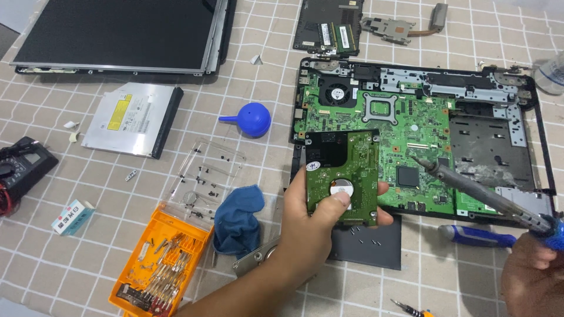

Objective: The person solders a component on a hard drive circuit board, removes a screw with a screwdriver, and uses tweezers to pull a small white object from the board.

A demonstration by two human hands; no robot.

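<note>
Item one: hard drive (342, 176), circuit side up, green board showing. My left hand (311, 226) is gripping it from below, thumb pressing across its near face and fingertips wrapping its far-side edge; the hand is closing firmly round it. The drive is standing raised above the opened laptop base (423, 141), long axis running away from me, connector end toward my palm.

Item two: soldering iron (479, 191). My right hand (534, 276) is holding its blue grip at the lower right (only part of the hand is showing, so I cannot tell how tightly the fingers are curling). The iron's shaft is slanting up and to the left, its tip hovering over the motherboard (382, 135) just to the right of the drive, near it but apart. The drive is lying left of that tip, and the left hand is the nearer one, already on it.

Sundries left of my left hand: blue cloth (238, 220), orange screwdriver-bit case (161, 267), clear tray of screws (205, 173), blue dust blower (252, 119), optical drive (132, 119).
</note>
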